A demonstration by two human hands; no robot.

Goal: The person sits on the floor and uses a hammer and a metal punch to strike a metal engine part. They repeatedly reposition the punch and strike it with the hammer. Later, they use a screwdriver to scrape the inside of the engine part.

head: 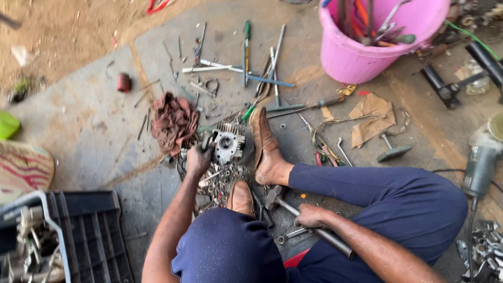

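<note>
I sit on a concrete floor with my legs in dark blue trousers and brown shoes. A grey metal engine part (229,144) with fins lies between my feet, against my right shoe (262,137). My left hand (198,159) is closed around a small dark tool held against the part's left side. My right hand (310,216) grips the metal handle of a hammer (274,197), whose head rests low beside my left shoe (240,197). Small bolts and metal bits (220,181) lie under the part.
A reddish rag (174,122) lies left of the part. Wrenches and screwdrivers (246,71) are scattered beyond it. A pink bucket (356,55) of tools stands at the top right. A black crate (89,236) is at the lower left, an angle grinder (479,167) at the right.
</note>
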